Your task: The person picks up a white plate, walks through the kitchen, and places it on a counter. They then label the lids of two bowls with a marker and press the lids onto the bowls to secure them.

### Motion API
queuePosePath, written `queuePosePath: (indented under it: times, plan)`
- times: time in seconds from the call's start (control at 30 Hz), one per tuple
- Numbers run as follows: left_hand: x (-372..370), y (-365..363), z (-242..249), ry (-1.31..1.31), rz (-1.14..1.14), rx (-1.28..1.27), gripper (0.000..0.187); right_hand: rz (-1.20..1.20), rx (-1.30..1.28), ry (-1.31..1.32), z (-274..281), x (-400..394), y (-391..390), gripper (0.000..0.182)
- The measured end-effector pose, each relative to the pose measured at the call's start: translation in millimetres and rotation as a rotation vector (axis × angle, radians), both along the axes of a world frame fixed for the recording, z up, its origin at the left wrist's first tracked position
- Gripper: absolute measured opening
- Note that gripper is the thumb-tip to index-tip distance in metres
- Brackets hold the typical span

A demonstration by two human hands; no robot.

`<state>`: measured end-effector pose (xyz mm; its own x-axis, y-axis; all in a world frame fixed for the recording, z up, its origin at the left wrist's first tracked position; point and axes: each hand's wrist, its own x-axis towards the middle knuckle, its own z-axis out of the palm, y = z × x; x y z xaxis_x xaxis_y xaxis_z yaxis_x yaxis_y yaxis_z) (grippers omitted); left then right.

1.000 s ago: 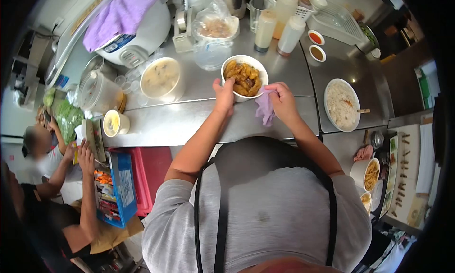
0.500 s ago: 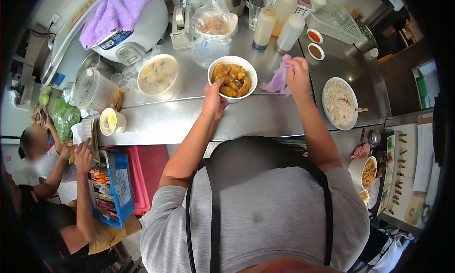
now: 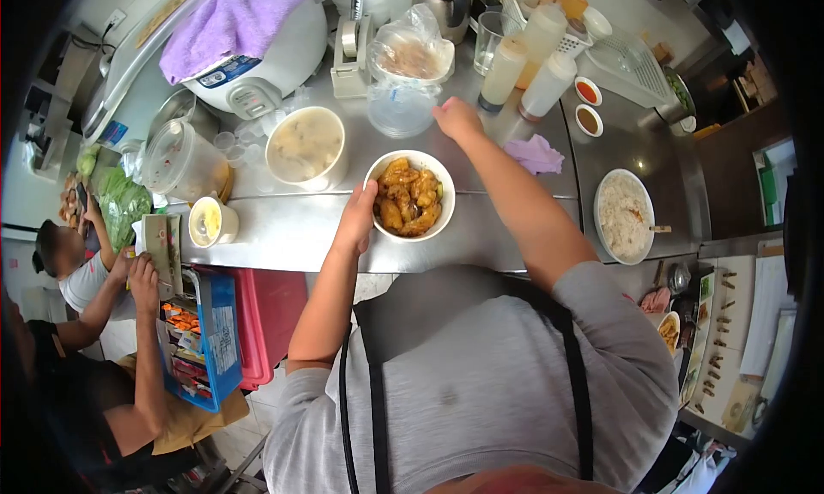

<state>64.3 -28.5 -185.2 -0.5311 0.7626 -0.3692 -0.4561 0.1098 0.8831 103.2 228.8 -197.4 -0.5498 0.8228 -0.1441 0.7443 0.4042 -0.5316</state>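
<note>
My left hand (image 3: 355, 219) grips the left rim and side of a white paper bowl (image 3: 450, 204) near the counter's front edge. Glazed golden-brown pieces of food (image 3: 408, 197) fill the bowl. My right hand (image 3: 458, 120) is stretched forward, its fingers closed at the right edge of the clear plastic lids (image 3: 400, 115). How many lids the fingers hold is hard to see. A purple cloth (image 3: 534, 154) lies crumpled on the steel counter to the right of my right forearm.
Left of the bowl stand a tub of cloudy soup (image 3: 305, 145) and a small cup (image 3: 211, 222). Squeeze bottles (image 3: 505, 72), sauce dishes (image 3: 589, 121) and a rice bowl (image 3: 624, 216) are to the right. A rice cooker (image 3: 276, 56) is behind. At left, a co-worker's hands (image 3: 137, 275) handle something.
My right hand has let go of the purple cloth and moved left to the clear lids. My left hand has drawn the bowl nearer to the counter's front edge.
</note>
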Motion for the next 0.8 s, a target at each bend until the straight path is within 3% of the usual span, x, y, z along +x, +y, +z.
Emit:
queuePosePath:
  times: [0.1, 0.23, 0.43, 0.63, 0.73, 0.8]
  plan:
    - [-1.1, -5.7, 5.3, 0.001, 0.026, -0.019, 0.049, -0.017, 0.078, -0.140, -7.7, -20.4, -0.1, 0.047]
    - [-6.8, -1.7, 6.7, 0.079, 0.000, -0.083, 0.048, -0.017, -0.013, -0.210, 8.6, -11.3, 5.3, 0.042]
    - [-16.2, 30.2, 18.4, 0.093, -0.194, -0.098, 0.043, 0.012, -0.005, -0.171, -7.5, 36.2, 43.4, 0.033]
    - [-17.9, 40.3, 41.6, 0.158, -0.325, -0.084, 0.039, -0.046, 0.141, -0.369, 12.1, 101.8, 65.0, 0.039]
    - [-28.4, 44.1, 22.2, 0.204, -0.334, -0.078, 0.037, -0.108, 0.113, -0.313, 18.2, 113.6, 57.8, 0.036]
    - [-38.4, 54.8, 18.5, 0.184, -0.209, -0.187, 0.031, -0.099, 0.064, -0.249, 11.2, 113.1, 63.5, 0.029]
